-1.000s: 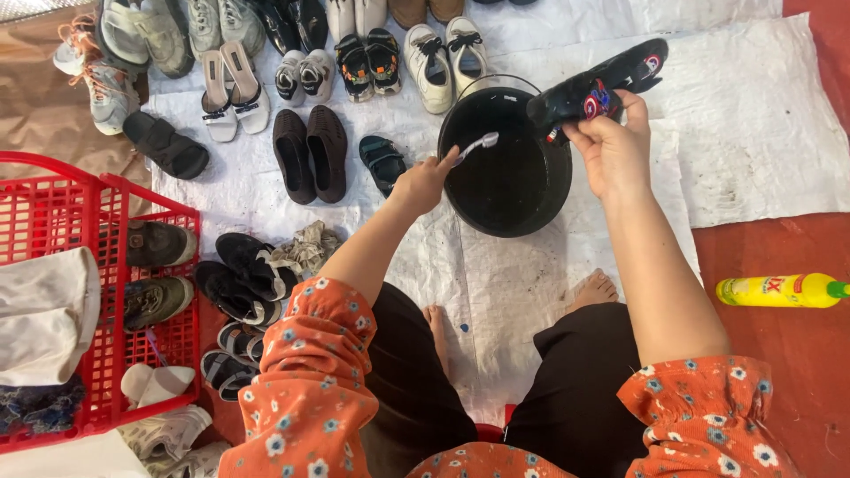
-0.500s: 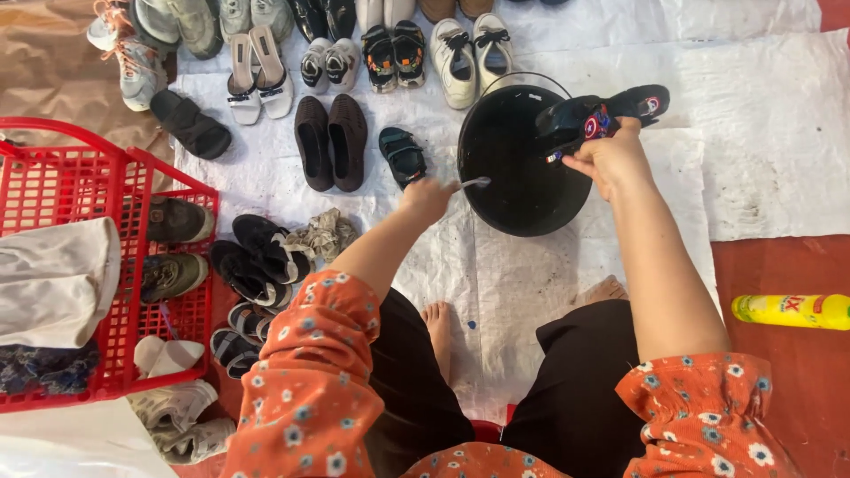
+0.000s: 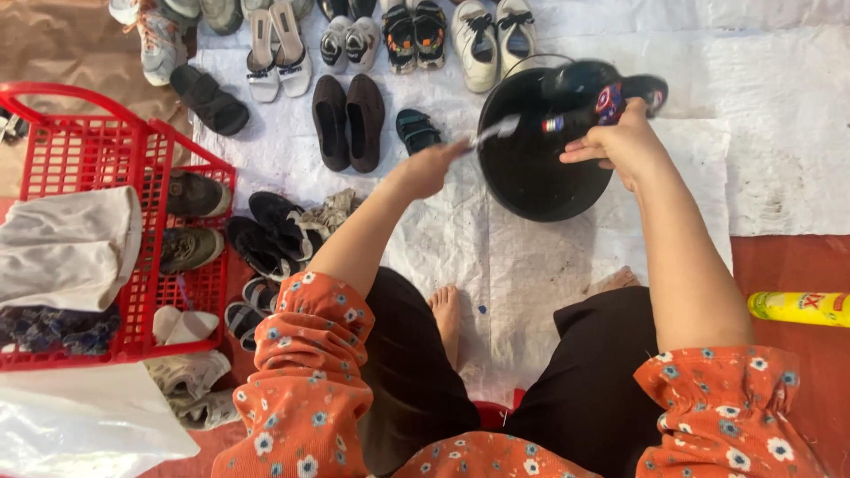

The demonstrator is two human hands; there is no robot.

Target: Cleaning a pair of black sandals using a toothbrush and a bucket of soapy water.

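My right hand [image 3: 620,144] grips a small black sandal [image 3: 598,96] with red and blue round badges, holding it over the far rim of a black bucket [image 3: 540,168]. In my left hand [image 3: 425,168] is a white toothbrush [image 3: 496,131], its head raised at the bucket's left rim and pointing toward the sandal. The brush looks blurred. My bare feet rest on the white woven sheet [image 3: 496,265] in front of the bucket.
Rows of shoes and sandals lie on the sheet beyond and left of the bucket, among them a dark brown pair [image 3: 347,119]. A red plastic basket [image 3: 106,168] with cloth and shoes stands at left. A yellow bottle [image 3: 801,307] lies on the red floor at right.
My left hand has lifted the toothbrush from low at the bucket's near-left edge up toward the sandal. The right hand keeps the sandal over the bucket, and the view has shifted a little.
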